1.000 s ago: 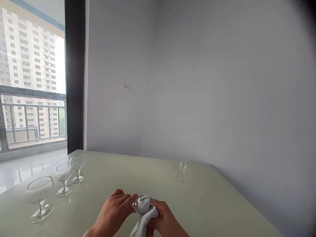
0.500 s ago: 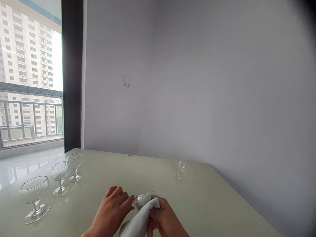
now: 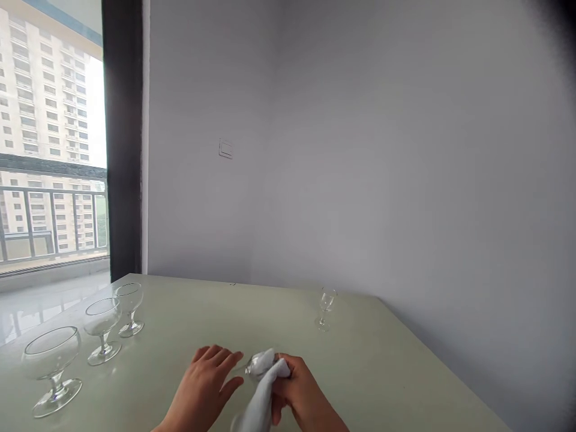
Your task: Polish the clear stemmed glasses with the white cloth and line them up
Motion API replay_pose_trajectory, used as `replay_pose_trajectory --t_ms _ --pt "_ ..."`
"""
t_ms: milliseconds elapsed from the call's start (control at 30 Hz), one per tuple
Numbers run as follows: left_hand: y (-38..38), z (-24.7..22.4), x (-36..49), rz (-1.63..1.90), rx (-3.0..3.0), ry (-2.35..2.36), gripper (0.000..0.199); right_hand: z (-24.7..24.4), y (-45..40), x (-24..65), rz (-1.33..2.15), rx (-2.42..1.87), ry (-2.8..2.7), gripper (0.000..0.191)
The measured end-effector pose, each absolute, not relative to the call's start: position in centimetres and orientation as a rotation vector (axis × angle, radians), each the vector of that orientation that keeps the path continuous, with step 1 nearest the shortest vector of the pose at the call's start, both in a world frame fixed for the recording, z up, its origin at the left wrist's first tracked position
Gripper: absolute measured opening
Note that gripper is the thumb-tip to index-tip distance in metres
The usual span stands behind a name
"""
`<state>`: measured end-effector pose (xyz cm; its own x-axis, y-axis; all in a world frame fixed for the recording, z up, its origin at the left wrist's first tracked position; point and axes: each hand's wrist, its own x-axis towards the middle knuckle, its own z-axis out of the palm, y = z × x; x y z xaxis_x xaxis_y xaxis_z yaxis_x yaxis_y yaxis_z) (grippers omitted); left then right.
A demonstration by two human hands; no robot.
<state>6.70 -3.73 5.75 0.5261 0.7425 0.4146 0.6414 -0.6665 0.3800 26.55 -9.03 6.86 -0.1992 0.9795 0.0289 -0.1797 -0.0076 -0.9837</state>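
Observation:
My left hand [image 3: 204, 387] and my right hand [image 3: 301, 396] meet low over the pale green table [image 3: 382, 372]. Between them is a small clear stemmed glass [image 3: 252, 365], lying on its side. The left hand's fingers are stretched out, and the glass's stem sits between the fingertips and the thumb. A white cloth [image 3: 261, 399] is gripped in my right hand. Its top is bunched into and around the glass's bowl, and its tail hangs down toward me.
Three wide-bowled stemmed glasses stand in a row at the table's left: a large one [image 3: 51, 369], a middle one [image 3: 102, 329] and a far one [image 3: 129, 307]. One small stemmed glass [image 3: 324, 307] stands near the back wall. A window with a railing is at the left.
My left hand's fingers have stretched out from a closer grip on the glass. The cloth now hangs lower from my right hand. The view has turned slightly to the right.

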Motion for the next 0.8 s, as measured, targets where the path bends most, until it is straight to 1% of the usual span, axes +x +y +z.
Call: replay_pose_trajectory --t_ms 33,67,133,200,267,333,400,500,567,633,667,700,767,800 --pt "-3.7 5.5 6.9 1.02 2.725 1.206 0.025 6.2 -8.5 26.3 1.431 -0.892 -1.107 0.007" --pt "-3.7 5.2 7.1 1.184 2.829 1.205 0.028 5.7 -8.1 26.0 1.438 -0.83 -0.999 0.007" --pt "-3.9 4.9 7.4 1.415 2.927 1.189 0.028 4.9 -7.7 25.5 1.489 -0.745 -0.851 0.012" --pt "-4.0 4.8 7.3 1.515 2.94 1.155 0.026 4.6 -7.8 25.0 1.555 -0.719 -0.803 0.015" --pt "-3.8 4.9 7.0 1.514 2.954 1.091 0.027 4.7 -7.9 24.6 1.579 -0.703 -0.838 0.017" --pt "-3.6 5.1 6.6 1.361 2.98 1.065 0.024 5.0 -8.1 24.6 1.56 -0.706 -0.942 0.016" --pt "-3.3 5.4 6.3 1.069 2.955 1.08 0.019 5.5 -8.4 25.1 1.504 -0.774 -1.081 0.018" --pt "-3.3 6.0 6.4 0.675 2.711 1.131 0.015 5.9 -9.0 26.2 1.413 -0.938 -1.259 0.025" --pt "-3.4 6.2 6.6 0.512 2.479 1.083 0.016 6.1 -9.4 26.9 1.391 -1.021 -1.313 0.028" --pt "-3.6 6.2 6.8 0.478 2.378 1.086 0.017 6.0 -9.5 27.1 1.388 -1.048 -1.288 0.031" --pt "-3.7 6.0 6.9 0.538 2.42 1.119 0.015 6.0 -9.3 27.0 1.396 -1.029 -1.259 0.028" --pt "-3.8 5.8 7.0 0.672 2.511 1.172 0.015 5.9 -9.1 26.8 1.412 -0.992 -1.212 0.023" --pt "-4.0 5.2 7.3 1.088 2.723 1.214 0.019 5.7 -8.6 26.1 1.479 -0.893 -1.069 0.013" --pt "-4.0 4.9 7.4 1.293 2.795 1.178 0.021 5.5 -8.4 25.8 1.526 -0.852 -0.985 0.012"
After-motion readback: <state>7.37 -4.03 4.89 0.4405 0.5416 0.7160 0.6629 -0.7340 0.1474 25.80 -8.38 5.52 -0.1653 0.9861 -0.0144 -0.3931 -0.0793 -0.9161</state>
